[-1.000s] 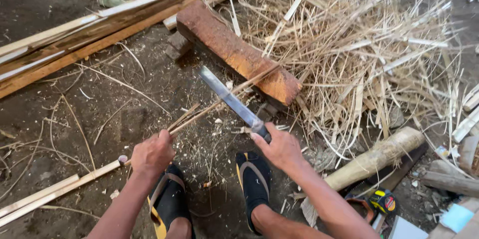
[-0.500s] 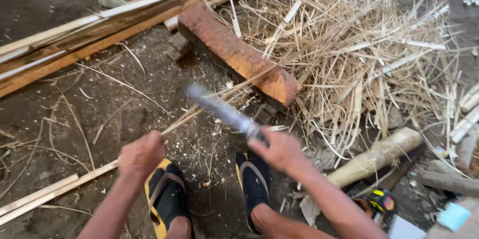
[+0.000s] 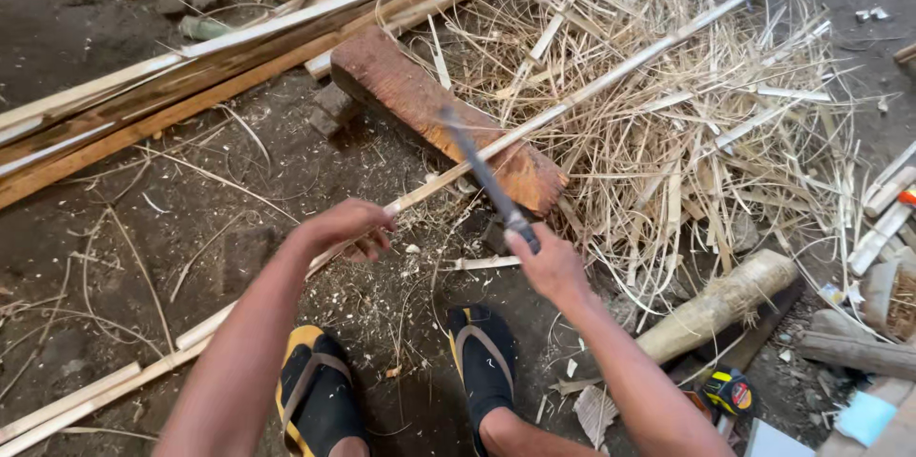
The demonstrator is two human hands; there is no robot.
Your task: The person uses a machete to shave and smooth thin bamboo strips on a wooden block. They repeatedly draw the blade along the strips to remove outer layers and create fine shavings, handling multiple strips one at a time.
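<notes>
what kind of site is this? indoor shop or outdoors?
Most likely an open-air or dirt-floor bamboo-splitting work area, not a fitted shop. Bare earth floor, a big heap of split strips and shavings, and a worn wooden chopping block. The right hand swings a long blade; the left hand holds a long strip.

The long bamboo strip (image 3: 611, 80) is lying slantwise across the reddish wooden block (image 3: 420, 99), pale and thin, its near end sitting in the left hand (image 3: 345, 228) low over the dirt. The dark-bladed knife (image 3: 487, 180) is tilting up and away, motion-blurred, its handle sitting in the right hand (image 3: 549, 266), blade hanging over the strip.
</notes>
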